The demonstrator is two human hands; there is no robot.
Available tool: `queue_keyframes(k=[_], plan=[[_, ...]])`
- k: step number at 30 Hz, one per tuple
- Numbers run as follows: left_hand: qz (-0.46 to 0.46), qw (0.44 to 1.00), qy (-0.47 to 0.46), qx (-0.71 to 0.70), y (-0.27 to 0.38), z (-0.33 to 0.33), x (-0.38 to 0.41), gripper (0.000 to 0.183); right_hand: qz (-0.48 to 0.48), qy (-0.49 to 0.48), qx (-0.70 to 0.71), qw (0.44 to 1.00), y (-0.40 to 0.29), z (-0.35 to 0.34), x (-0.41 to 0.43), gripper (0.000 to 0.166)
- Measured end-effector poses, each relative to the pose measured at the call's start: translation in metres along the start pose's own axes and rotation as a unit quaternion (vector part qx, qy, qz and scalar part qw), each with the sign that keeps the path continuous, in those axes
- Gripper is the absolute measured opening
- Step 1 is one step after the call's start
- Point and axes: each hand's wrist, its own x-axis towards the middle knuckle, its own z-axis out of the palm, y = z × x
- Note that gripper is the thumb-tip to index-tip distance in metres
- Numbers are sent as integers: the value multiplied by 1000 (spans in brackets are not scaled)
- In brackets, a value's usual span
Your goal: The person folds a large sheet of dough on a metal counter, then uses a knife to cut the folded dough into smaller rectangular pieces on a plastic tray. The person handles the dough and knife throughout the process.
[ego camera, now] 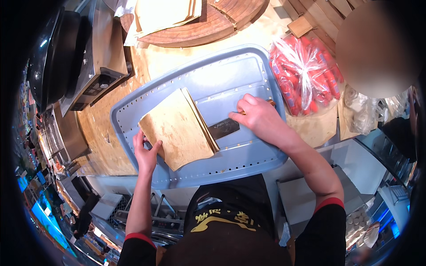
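A stack of thin, yellowish-brown sheets (178,133), perhaps tofu skin, lies tilted on an upturned blue plastic lid or shallow tray (229,76). At the stack's lower left edge is my left hand (146,151), its thumb on top and its fingers at the side, gripping the corner. My right hand (258,118) is closed around the wooden handle of a cleaver. The dark blade (224,128) of this cleaver rests flat over the blue surface, its far end beside or just under the stack's right edge; which of these cannot be told.
Beyond the blue tray, more pale sheets (166,15) lie on a round wooden chopping block (206,31). A clear bag of red-wrapped packets (304,76) sits at the right. At the left stands a metal cooker with a knob (105,81), bearing a black pan (56,56).
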Motion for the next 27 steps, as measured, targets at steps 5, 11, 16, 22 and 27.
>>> queue_keyframes(k=[5, 11, 16, 22, 27], plan=[[14, 997, -28, 65, 10, 3, 6, 84, -4, 12, -11, 1000, -1, 1, -1, 29], [-19, 999, 6, 38, 26, 14, 3, 87, 3, 8, -2, 1000, -1, 0, -3, 30], [2, 997, 37, 61, 23, 19, 2, 84, 19, -22, 7, 1000, -5, 1, -10, 30], [-18, 994, 61, 86, 35, 29, -9, 75, 42, -49, 6, 998, -9, 2, -14, 31], [154, 942, 124, 271, 46, 35, -14, 60, 45, -57, -1, 997, -8, 3, -14, 33]])
